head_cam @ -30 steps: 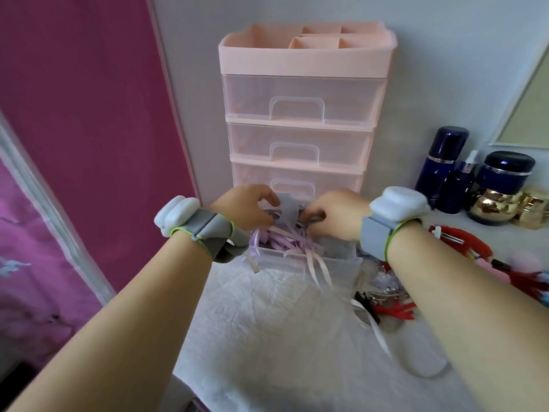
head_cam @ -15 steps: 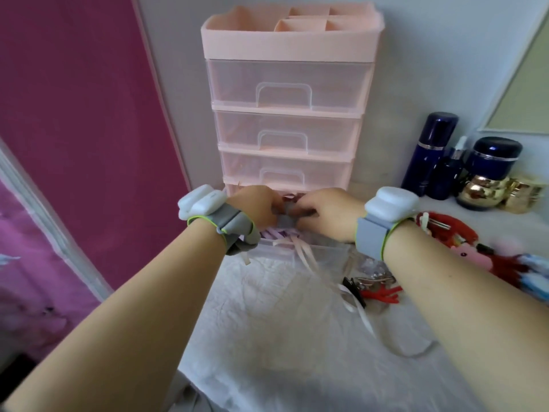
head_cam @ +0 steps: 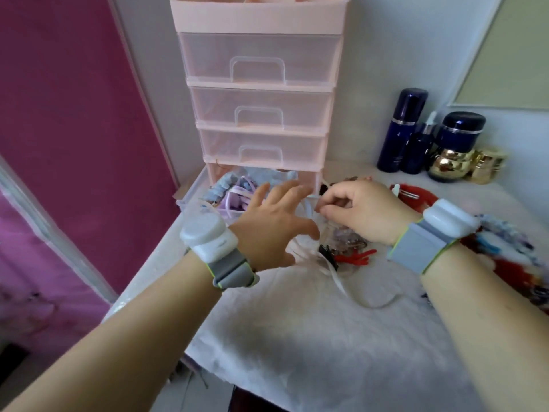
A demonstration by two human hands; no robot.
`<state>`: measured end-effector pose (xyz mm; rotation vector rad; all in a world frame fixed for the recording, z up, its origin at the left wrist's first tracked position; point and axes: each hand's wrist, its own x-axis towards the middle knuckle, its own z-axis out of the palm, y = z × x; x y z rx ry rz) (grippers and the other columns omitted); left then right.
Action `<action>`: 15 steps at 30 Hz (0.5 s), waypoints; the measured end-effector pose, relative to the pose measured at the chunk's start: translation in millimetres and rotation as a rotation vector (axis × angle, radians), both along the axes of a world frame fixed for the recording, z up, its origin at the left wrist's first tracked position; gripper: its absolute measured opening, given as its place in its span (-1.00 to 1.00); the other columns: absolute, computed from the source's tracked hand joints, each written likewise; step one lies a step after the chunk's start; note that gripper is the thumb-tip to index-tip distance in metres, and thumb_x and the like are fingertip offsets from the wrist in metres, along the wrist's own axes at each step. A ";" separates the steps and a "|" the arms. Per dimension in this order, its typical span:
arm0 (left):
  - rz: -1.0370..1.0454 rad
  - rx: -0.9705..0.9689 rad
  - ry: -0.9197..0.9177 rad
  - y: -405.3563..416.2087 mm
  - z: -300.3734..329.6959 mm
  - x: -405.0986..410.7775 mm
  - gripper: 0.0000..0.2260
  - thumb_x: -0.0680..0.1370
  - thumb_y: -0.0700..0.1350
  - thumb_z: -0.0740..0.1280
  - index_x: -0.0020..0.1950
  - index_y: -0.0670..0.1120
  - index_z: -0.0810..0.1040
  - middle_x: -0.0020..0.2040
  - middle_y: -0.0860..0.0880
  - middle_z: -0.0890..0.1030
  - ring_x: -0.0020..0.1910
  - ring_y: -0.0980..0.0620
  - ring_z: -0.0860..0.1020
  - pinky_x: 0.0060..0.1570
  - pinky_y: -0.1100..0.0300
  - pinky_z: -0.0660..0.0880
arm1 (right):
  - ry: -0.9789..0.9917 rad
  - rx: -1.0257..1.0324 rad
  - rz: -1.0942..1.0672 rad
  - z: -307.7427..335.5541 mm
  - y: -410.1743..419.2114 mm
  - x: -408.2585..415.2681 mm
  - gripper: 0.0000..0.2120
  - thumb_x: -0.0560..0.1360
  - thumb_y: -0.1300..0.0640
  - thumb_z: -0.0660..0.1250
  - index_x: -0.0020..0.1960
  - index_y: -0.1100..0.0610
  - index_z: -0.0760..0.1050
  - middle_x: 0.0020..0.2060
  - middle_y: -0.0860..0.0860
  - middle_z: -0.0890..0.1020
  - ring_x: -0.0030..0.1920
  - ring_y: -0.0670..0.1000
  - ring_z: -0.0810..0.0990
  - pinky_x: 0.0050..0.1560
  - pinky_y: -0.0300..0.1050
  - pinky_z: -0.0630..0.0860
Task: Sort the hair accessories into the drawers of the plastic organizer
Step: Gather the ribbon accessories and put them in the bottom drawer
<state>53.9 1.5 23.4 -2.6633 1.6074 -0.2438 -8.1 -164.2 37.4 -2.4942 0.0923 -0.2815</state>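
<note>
The pink plastic organizer (head_cam: 258,22) stands against the wall with three clear drawers shut. Its bottom drawer (head_cam: 190,193) is pulled out and holds lilac and pale pink ribbons (head_cam: 234,196) and a blue ruffled piece. My left hand (head_cam: 267,224) hovers over the drawer's front with fingers spread, holding nothing. My right hand (head_cam: 359,209) sits just right of the drawer, its fingers curled and pinching a pale ribbon (head_cam: 341,281) that trails down onto the white cloth. Black and red clips (head_cam: 347,257) lie under my right hand.
Dark blue bottles (head_cam: 404,132) and gold jars (head_cam: 451,168) stand at the back right by the wall. A red hair accessory (head_cam: 416,194) and other red and blue pieces lie at the right edge. A pink panel fills the left. White cloth (head_cam: 312,337) covers the table.
Both hands have drawn back from inside the drawer. My left hand let go and spread open; my right hand moved right, still pinching the ribbon. The camera came closer and lower.
</note>
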 end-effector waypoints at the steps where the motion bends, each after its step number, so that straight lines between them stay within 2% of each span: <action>1: 0.010 0.015 -0.030 -2.2 -4.2 -2.0 -0.61 0.44 0.08 0.38 0.24 0.23 0.41 0.51 0.02 -0.09 0.50 -0.04 -0.18 0.45 -0.14 -0.17 | 0.002 0.016 -0.007 -1.4 -0.3 -4.2 -0.91 0.49 0.13 0.31 -0.13 -0.04 0.56 -0.36 -0.18 0.55 -0.39 -0.26 0.50 -0.33 -0.46 0.42; 3: 0.038 -0.015 -0.076 -5.8 -9.3 -3.7 -0.71 0.46 0.07 0.35 0.18 0.17 0.47 0.52 0.01 -0.11 0.50 -0.05 -0.22 0.44 -0.16 -0.24 | 0.004 0.049 -0.013 -3.8 -0.1 -9.7 -0.83 0.49 0.17 0.29 -0.17 -0.09 0.53 -0.30 -0.14 0.59 -0.33 -0.18 0.55 -0.23 -0.33 0.50; 5: 0.059 -0.045 -0.098 -9.0 -10.7 -5.7 -0.85 0.51 0.02 0.29 0.06 0.10 0.54 0.53 0.01 -0.05 0.51 -0.03 -0.20 0.42 -0.12 -0.27 | 0.013 0.082 -0.022 -5.6 1.7 -14.4 -0.78 0.49 0.20 0.28 -0.20 -0.12 0.51 -0.25 -0.07 0.63 -0.30 -0.06 0.61 -0.23 -0.20 0.55; 7: 0.079 -0.045 -0.082 -9.8 -11.5 -2.6 -0.84 0.55 0.01 0.21 0.04 0.06 0.56 0.52 0.01 0.04 0.52 0.00 -0.15 0.44 -0.10 -0.24 | 0.019 0.136 -0.017 -7.8 4.1 -16.0 -0.79 0.50 0.18 0.26 -0.21 -0.10 0.51 -0.27 -0.08 0.65 -0.36 -0.09 0.60 -0.36 -0.29 0.52; 8: 0.082 -0.041 -0.061 -9.0 -11.6 -1.3 -0.80 0.56 0.02 0.19 0.07 0.04 0.56 0.51 0.02 0.08 0.52 0.03 -0.11 0.47 -0.09 -0.20 | 0.029 0.157 -0.015 -7.5 6.2 -17.8 -0.82 0.51 0.13 0.26 -0.20 -0.09 0.51 -0.34 -0.12 0.65 -0.40 -0.13 0.58 -0.42 -0.35 0.47; 10: 0.053 -0.103 0.023 -7.9 -9.2 -0.2 -0.74 0.58 0.02 0.16 0.17 -0.01 0.54 0.47 0.02 0.23 0.50 0.05 0.01 0.46 0.01 -0.04 | 0.066 0.258 0.005 -7.3 10.2 -20.8 -0.89 0.49 -0.06 0.27 -0.15 -0.07 0.53 -0.45 -0.16 0.63 -0.45 -0.12 0.56 -0.44 -0.32 0.46; 12: 0.033 -0.246 0.171 -7.3 -1.6 -1.7 -0.67 0.58 -0.01 0.12 0.20 -0.12 0.52 0.35 -0.05 0.40 0.42 0.01 0.24 0.37 0.08 0.12 | 0.159 0.460 0.075 -6.0 16.5 -22.7 -0.64 0.35 -0.24 0.29 -0.04 0.00 0.54 -0.33 -0.07 0.66 -0.45 -0.07 0.58 -0.45 -0.26 0.48; 13: 0.039 -0.301 0.228 -7.8 3.0 -2.5 -0.64 0.57 -0.03 0.08 0.17 -0.19 0.53 0.28 -0.09 0.46 0.34 -0.04 0.34 0.32 0.07 0.19 | 0.202 0.525 0.124 -6.3 19.4 -23.4 -0.55 0.28 -0.25 0.30 0.00 0.05 0.54 -0.24 -0.03 0.67 -0.48 -0.09 0.55 -0.49 -0.28 0.45; 15: 0.058 -0.385 0.307 -9.5 11.9 -2.9 -0.69 0.60 -0.12 0.07 0.09 -0.28 0.52 0.12 -0.17 0.53 0.16 -0.12 0.45 0.19 0.05 0.28 | 0.238 0.540 0.198 -4.4 24.0 -24.3 -0.58 0.31 -0.13 0.37 0.04 0.12 0.50 -0.22 0.04 0.68 -0.55 -0.14 0.47 -0.56 -0.35 0.35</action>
